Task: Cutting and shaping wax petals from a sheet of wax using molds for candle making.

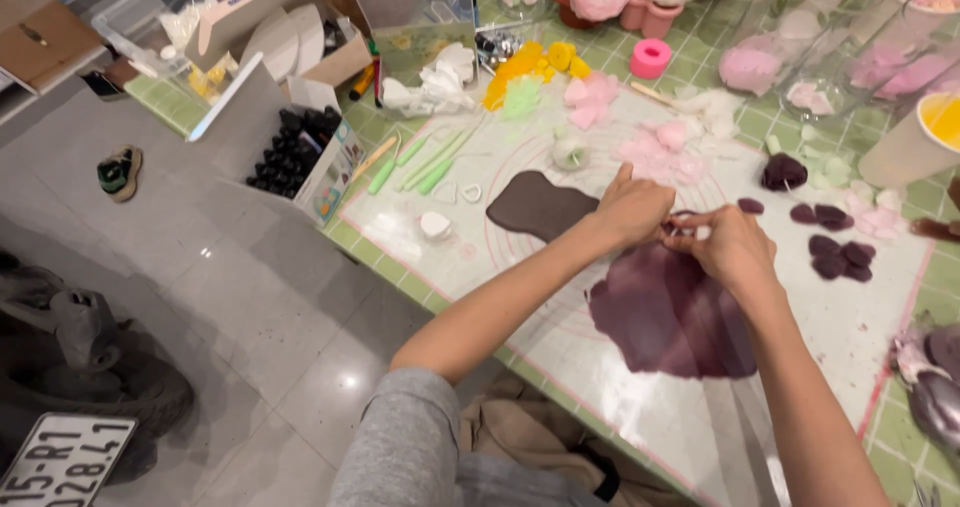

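My left hand (634, 207) and my right hand (728, 247) meet over a white work mat (560, 307), fingers pinched together on a small dark purple clay piece (683, 225) between them. Just below the hands lies a large rolled-out sheet of purple clay (668, 317). A flatter brown-purple clay sheet (538, 205) lies left of my left hand. Several cut purple petals (838, 252) sit to the right, and a dark purple clay flower (783, 172) rests beyond them.
Green sculpting tools (425, 162), small white cutters (458, 193), pink and yellow clay petals (590, 97) and a pink tape roll (651, 58) fill the mat's far side. A box of dark bottles (290, 147) stands at left. Glass jars (870, 57) stand far right. A shoe (120, 172) lies on the floor.
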